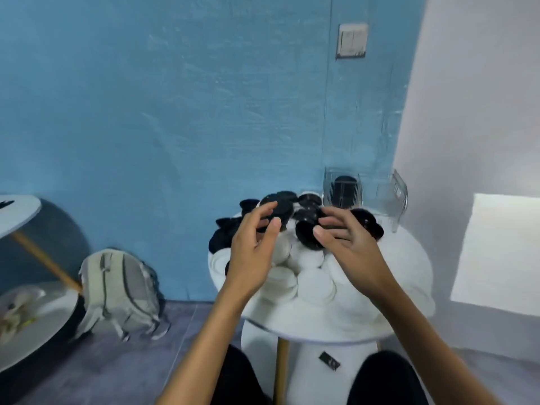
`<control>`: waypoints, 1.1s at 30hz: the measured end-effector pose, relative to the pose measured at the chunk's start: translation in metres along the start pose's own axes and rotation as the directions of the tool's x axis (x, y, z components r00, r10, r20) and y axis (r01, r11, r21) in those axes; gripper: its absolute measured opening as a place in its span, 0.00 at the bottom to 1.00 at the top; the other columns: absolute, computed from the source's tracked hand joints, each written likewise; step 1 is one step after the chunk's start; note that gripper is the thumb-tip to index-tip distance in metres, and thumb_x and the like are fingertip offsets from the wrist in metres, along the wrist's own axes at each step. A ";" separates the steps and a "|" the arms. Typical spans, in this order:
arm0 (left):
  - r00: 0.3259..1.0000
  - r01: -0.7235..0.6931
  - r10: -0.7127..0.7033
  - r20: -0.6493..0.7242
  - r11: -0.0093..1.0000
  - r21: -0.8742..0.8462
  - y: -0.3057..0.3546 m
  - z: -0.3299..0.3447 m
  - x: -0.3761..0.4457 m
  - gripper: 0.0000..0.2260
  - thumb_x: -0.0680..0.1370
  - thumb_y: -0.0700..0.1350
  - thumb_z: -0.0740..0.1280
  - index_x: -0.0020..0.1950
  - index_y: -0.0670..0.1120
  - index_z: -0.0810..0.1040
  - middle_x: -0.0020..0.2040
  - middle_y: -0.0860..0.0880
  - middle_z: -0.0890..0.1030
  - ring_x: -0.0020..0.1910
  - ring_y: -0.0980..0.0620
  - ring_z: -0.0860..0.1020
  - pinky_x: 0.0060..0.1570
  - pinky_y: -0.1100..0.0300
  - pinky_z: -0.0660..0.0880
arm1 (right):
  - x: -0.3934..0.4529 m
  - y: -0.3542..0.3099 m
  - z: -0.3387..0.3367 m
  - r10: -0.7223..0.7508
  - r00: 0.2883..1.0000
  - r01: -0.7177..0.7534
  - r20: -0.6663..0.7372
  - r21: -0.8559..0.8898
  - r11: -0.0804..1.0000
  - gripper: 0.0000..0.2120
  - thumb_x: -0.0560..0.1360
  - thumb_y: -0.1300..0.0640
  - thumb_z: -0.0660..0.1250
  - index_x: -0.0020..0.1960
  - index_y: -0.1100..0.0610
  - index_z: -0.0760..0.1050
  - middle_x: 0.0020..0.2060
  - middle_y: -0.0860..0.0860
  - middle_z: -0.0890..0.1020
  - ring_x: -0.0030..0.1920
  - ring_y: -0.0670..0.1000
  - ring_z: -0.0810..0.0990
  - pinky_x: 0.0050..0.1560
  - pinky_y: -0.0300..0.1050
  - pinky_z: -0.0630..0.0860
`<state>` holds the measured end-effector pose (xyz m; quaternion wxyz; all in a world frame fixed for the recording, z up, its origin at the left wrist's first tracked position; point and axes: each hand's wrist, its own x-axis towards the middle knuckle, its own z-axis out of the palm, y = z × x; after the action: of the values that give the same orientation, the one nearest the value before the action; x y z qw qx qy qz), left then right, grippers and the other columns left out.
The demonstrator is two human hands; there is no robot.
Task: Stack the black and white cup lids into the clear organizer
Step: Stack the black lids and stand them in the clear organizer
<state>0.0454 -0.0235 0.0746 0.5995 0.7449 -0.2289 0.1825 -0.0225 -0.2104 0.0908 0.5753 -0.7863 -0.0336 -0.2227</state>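
A small round white tabletop on a wooden leg carries a heap of round white plastic cup lids nearest the person, round black plastic cup lids behind them, and a clear ribbed plastic organizer at its far edge.

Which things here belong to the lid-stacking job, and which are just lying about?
Job:
black lids
white lids
clear organizer, black lids already inside
left hand and right hand, both at the pile

Lying about:
backpack on the floor
second table
wall switch
small dark object on the floor
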 end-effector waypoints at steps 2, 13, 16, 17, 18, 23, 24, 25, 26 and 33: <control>0.999 0.029 -0.029 -0.026 1.000 0.008 -0.009 -0.007 -0.011 0.13 0.84 0.51 0.65 0.69 0.59 0.76 0.66 0.59 0.79 0.62 0.63 0.78 0.58 0.68 0.74 | -0.009 0.004 0.011 0.004 1.000 -0.004 0.019 -0.007 1.000 0.21 0.78 0.47 0.71 0.69 0.44 0.74 0.59 0.41 0.81 0.57 0.41 0.80 0.60 0.40 0.78; 0.984 0.149 -0.123 -0.131 0.965 0.218 -0.066 -0.041 -0.044 0.16 0.81 0.49 0.70 0.68 0.60 0.77 0.66 0.59 0.76 0.68 0.57 0.72 0.67 0.57 0.70 | -0.023 0.030 0.052 0.009 0.994 -0.001 0.106 -0.075 0.997 0.17 0.79 0.47 0.71 0.67 0.42 0.75 0.60 0.41 0.80 0.58 0.42 0.80 0.63 0.47 0.77; 0.974 0.224 -0.199 -0.105 0.902 0.369 -0.080 -0.041 -0.045 0.23 0.77 0.52 0.74 0.71 0.61 0.74 0.69 0.55 0.72 0.70 0.52 0.66 0.69 0.57 0.61 | -0.025 0.035 0.055 0.010 0.993 0.000 0.117 -0.081 0.997 0.16 0.79 0.49 0.71 0.66 0.43 0.75 0.60 0.41 0.80 0.58 0.41 0.80 0.62 0.43 0.77; 0.968 0.250 -0.236 -0.085 0.878 0.408 -0.084 -0.040 -0.044 0.26 0.76 0.54 0.75 0.72 0.61 0.72 0.71 0.54 0.71 0.71 0.50 0.65 0.69 0.56 0.60 | -0.024 0.036 0.056 0.012 0.993 -0.002 0.119 -0.084 0.996 0.16 0.79 0.49 0.71 0.66 0.44 0.75 0.60 0.41 0.80 0.58 0.41 0.80 0.61 0.42 0.77; 0.961 0.272 -0.270 -0.068 0.860 0.431 -0.089 -0.038 -0.043 0.29 0.75 0.57 0.75 0.74 0.62 0.70 0.72 0.53 0.69 0.72 0.49 0.64 0.70 0.54 0.59 | -0.024 0.037 0.056 0.015 0.993 -0.005 0.120 -0.083 0.997 0.16 0.79 0.50 0.71 0.66 0.44 0.76 0.59 0.41 0.80 0.58 0.41 0.80 0.61 0.42 0.77; 0.941 0.319 -0.335 -0.046 0.836 0.447 -0.101 -0.028 -0.033 0.35 0.71 0.60 0.77 0.76 0.63 0.67 0.75 0.51 0.68 0.74 0.47 0.64 0.73 0.48 0.58 | -0.023 0.041 0.055 0.033 0.993 -0.026 0.118 -0.059 0.998 0.15 0.79 0.51 0.72 0.65 0.46 0.77 0.58 0.40 0.81 0.55 0.39 0.81 0.59 0.39 0.77; 0.940 0.322 -0.339 -0.043 0.837 0.442 -0.102 -0.027 -0.032 0.36 0.71 0.60 0.78 0.76 0.62 0.67 0.75 0.51 0.69 0.74 0.47 0.64 0.73 0.47 0.59 | -0.023 0.042 0.054 0.037 0.993 -0.031 0.116 -0.053 0.998 0.15 0.79 0.51 0.72 0.65 0.46 0.77 0.58 0.40 0.81 0.55 0.39 0.81 0.58 0.38 0.77; 0.940 0.323 -0.339 -0.043 0.841 0.433 -0.104 -0.027 -0.031 0.36 0.71 0.60 0.78 0.76 0.62 0.68 0.75 0.51 0.70 0.74 0.47 0.65 0.73 0.47 0.59 | -0.024 0.044 0.053 0.042 0.993 -0.037 0.112 -0.049 0.998 0.15 0.79 0.52 0.72 0.64 0.46 0.78 0.57 0.40 0.81 0.54 0.39 0.81 0.57 0.37 0.77; 0.941 0.321 -0.335 -0.045 0.847 0.424 -0.106 -0.027 -0.031 0.35 0.71 0.60 0.78 0.76 0.62 0.68 0.74 0.51 0.71 0.74 0.47 0.66 0.74 0.46 0.60 | -0.024 0.045 0.052 0.045 0.993 -0.040 0.108 -0.046 0.998 0.14 0.79 0.52 0.72 0.64 0.46 0.78 0.57 0.40 0.81 0.54 0.40 0.81 0.56 0.36 0.77; 0.946 0.307 -0.324 -0.024 0.871 0.384 -0.114 -0.037 -0.029 0.35 0.71 0.49 0.77 0.76 0.60 0.69 0.72 0.54 0.75 0.73 0.47 0.70 0.74 0.42 0.65 | -0.027 0.056 0.045 0.048 0.993 -0.043 0.106 -0.058 0.997 0.13 0.79 0.52 0.71 0.63 0.46 0.79 0.57 0.39 0.81 0.53 0.39 0.81 0.53 0.31 0.76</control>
<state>0.0857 0.0362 -0.0257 0.4596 0.8782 -0.0767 0.1079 -0.0156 -0.1824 0.0198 0.5557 -0.8133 -0.0405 -0.1676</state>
